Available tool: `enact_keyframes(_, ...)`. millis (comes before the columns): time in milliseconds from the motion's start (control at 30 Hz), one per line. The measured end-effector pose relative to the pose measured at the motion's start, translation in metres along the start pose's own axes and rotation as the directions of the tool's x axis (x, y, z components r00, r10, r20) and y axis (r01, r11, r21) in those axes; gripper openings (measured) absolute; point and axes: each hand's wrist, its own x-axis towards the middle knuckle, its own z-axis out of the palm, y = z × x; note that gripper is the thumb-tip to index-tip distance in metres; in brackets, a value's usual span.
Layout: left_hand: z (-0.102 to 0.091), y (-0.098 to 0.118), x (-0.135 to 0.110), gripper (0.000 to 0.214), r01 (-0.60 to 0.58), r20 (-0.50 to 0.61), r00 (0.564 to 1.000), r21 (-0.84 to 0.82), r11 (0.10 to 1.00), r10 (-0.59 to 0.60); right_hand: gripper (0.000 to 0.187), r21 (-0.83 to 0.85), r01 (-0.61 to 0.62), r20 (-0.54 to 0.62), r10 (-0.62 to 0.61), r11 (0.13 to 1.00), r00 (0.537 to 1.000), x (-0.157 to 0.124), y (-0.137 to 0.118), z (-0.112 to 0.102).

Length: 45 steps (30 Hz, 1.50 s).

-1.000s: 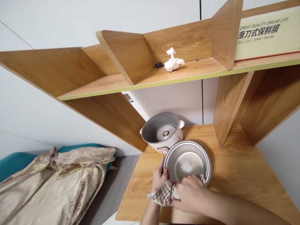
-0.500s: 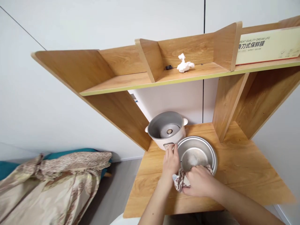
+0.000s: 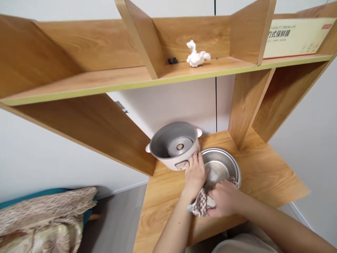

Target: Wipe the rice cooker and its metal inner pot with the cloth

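Observation:
A metal inner pot [image 3: 223,165] stands on the wooden desk [image 3: 263,175], just right of an open rice cooker body [image 3: 175,146]. My left hand [image 3: 195,174] rests on the pot's left rim, fingers curled over the edge beside the cooker's front panel. My right hand [image 3: 223,198] is closed on a brown-and-white patterned cloth [image 3: 201,205], pressed against the near rim of the pot. Part of the cloth drapes over the rim at the right.
A wooden shelf unit [image 3: 158,79] hangs over the desk; on it lie a crumpled white tissue [image 3: 196,56], a small black object [image 3: 172,60] and a long cling-film box [image 3: 295,37]. A patterned blanket [image 3: 44,218] lies at the lower left, over grey floor.
My left hand has moved up from the pot's near-left edge to its left rim by the cooker. The right hand keeps the cloth at the near rim. The view has shifted closer.

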Motion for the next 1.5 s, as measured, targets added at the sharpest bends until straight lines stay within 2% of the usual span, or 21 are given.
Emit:
enact_keyframes(300,0.002,-0.003,0.000,0.069,-0.036,0.059,0.998,0.016,0.999,0.035,0.049,0.003,-0.031,0.047,0.031,1.000,0.998,0.004,0.002,0.000)
enact_keyframes(633,0.014,-0.004,0.017,0.069,-0.140,0.095,0.986,0.042,0.989,0.136,0.050,0.026,-0.044,0.062,0.042,0.999,0.997,0.011,0.000,-0.006)
enact_keyframes(833,0.019,-0.005,0.017,0.071,-0.155,0.149,0.978,0.039,0.987,0.148,0.049,0.046,0.045,0.129,-0.051,0.998,0.990,0.018,0.006,-0.006)
enact_keyframes(1033,0.019,-0.005,0.019,0.074,-0.137,0.216,0.968,0.038,0.990,0.126,0.051,0.040,0.104,0.160,-0.109,0.994,0.981,0.021,0.009,0.003)
enact_keyframes(1167,0.020,-0.006,0.020,0.076,-0.118,0.242,0.964,0.032,0.992,0.107,0.049,-0.008,0.148,0.133,-0.146,0.989,0.980,0.020,0.005,0.013)
enact_keyframes(1267,0.020,-0.007,0.021,0.074,-0.119,0.235,0.966,0.024,0.993,0.110,0.048,-0.028,0.129,0.123,-0.125,0.991,0.985,0.018,0.000,0.020)
enact_keyframes(1367,0.019,-0.007,0.022,0.073,-0.113,0.249,0.963,0.030,0.993,0.102,0.037,-0.047,0.108,0.084,-0.104,0.993,0.991,0.016,-0.003,0.025)
enact_keyframes(1433,0.018,-0.006,0.022,0.074,-0.115,0.256,0.961,0.037,0.993,0.102,0.035,-0.059,0.135,0.063,-0.131,0.989,0.989,0.015,-0.001,0.025)
enact_keyframes(1500,0.017,-0.006,0.022,0.074,-0.122,0.252,0.962,0.043,0.992,0.108,0.040,-0.035,0.185,0.047,-0.183,0.982,0.982,0.015,0.005,0.021)
